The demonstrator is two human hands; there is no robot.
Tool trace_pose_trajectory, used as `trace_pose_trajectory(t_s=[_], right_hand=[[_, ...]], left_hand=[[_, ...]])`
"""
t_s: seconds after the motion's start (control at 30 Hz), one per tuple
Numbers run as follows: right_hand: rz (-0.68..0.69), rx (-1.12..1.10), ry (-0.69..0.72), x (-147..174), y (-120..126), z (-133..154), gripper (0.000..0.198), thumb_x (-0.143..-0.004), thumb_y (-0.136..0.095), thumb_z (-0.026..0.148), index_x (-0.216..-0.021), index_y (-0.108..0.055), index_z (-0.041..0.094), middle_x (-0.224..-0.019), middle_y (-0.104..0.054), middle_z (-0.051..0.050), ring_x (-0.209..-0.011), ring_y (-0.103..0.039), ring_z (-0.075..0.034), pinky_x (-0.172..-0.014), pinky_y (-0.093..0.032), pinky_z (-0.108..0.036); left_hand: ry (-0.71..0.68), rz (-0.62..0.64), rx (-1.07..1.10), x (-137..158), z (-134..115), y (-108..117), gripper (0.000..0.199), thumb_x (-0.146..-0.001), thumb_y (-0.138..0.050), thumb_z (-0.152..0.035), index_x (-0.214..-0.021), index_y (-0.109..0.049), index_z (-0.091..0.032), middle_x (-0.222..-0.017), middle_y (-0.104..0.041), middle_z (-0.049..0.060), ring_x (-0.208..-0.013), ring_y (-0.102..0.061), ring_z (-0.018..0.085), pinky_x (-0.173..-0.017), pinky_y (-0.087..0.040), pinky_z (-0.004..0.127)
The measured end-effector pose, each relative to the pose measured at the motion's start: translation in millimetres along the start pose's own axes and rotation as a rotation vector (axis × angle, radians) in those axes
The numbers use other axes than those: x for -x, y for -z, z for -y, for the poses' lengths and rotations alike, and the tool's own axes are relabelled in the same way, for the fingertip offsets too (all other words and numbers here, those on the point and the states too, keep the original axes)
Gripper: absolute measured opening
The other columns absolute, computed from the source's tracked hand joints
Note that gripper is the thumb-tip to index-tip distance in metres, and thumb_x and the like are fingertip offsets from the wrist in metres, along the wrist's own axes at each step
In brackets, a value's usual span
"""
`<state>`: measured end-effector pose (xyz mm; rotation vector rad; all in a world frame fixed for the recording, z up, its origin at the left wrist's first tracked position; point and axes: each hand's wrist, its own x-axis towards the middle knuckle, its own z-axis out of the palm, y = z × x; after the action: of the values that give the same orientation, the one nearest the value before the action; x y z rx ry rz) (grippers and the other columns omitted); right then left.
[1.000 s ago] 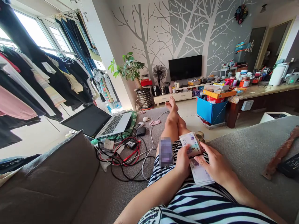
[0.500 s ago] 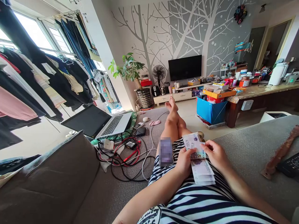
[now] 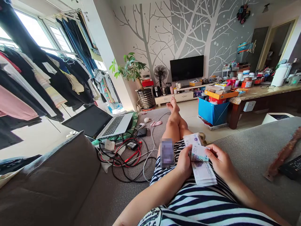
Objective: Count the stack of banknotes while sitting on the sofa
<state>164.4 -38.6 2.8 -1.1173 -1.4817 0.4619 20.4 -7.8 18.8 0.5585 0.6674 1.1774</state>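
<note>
Over my lap, my left hand (image 3: 185, 161) is closed on a stack of pale purple banknotes (image 3: 203, 172), its thumb on top. The stack's lower ends fan out toward my belly, and its upper part shows beyond the thumb. My right hand (image 3: 219, 159) pinches the right edge of a top banknote (image 3: 199, 153), which is bent across the stack. A large 5 is printed on that note. On my thigh, left of the notes, lies a phone (image 3: 167, 153) with a blurred screen. Striped cloth (image 3: 188, 197) lies under both forearms.
On the sofa to my left are an open laptop (image 3: 113, 125), tangled cables (image 3: 131, 160) and a black pouch (image 3: 142, 132). A brown strip (image 3: 282, 153) and a black remote (image 3: 291, 168) lie at the right. Beyond stand a blue box (image 3: 213, 112) and a cluttered table (image 3: 261, 91).
The top banknote has bent further over, and my right hand has shifted slightly right and down with its edge. My left thumb has drawn back to the left. The phone stays put.
</note>
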Motion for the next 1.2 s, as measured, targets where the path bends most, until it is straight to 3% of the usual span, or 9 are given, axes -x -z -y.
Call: trace_pose_trajectory(t_s=[0.33, 0.6, 1.2], right_hand=[[0.021, -0.028, 0.034, 6, -1, 5, 0.031, -0.101, -0.055, 0.05, -0.091, -0.068, 0.023, -0.076, -0.07, -0.002, -0.066, -0.063, -0.02, -0.062, -0.049, -0.028], [0.035, -0.018, 0.041, 8, 0, 12, 0.038, -0.102, -0.052, 0.054, -0.084, -0.066, 0.023, -0.068, -0.063, 0.0, -0.061, -0.057, -0.019, -0.058, -0.045, -0.028], [0.043, -0.015, 0.036, 8, -1, 15, 0.04, -0.101, -0.05, 0.054, -0.081, -0.065, 0.023, -0.066, -0.062, 0.0, -0.059, -0.056, -0.019, -0.056, -0.044, -0.027]], left_hand=[[-0.006, 0.029, -0.017, -5, 4, 6, 0.025, -0.069, -0.08, -0.037, -0.067, -0.065, -0.017, -0.072, -0.073, 0.007, -0.069, -0.069, 0.021, -0.07, -0.053, 0.03], [0.0, 0.058, -0.022, -2, 4, 7, 0.032, -0.07, -0.081, -0.041, -0.084, -0.076, -0.012, -0.084, -0.078, 0.009, -0.076, -0.07, 0.022, -0.077, -0.055, 0.032], [0.01, 0.063, -0.018, 5, 1, 3, 0.037, -0.065, -0.083, -0.042, -0.086, -0.077, -0.012, -0.085, -0.077, 0.009, -0.077, -0.069, 0.022, -0.079, -0.053, 0.032]])
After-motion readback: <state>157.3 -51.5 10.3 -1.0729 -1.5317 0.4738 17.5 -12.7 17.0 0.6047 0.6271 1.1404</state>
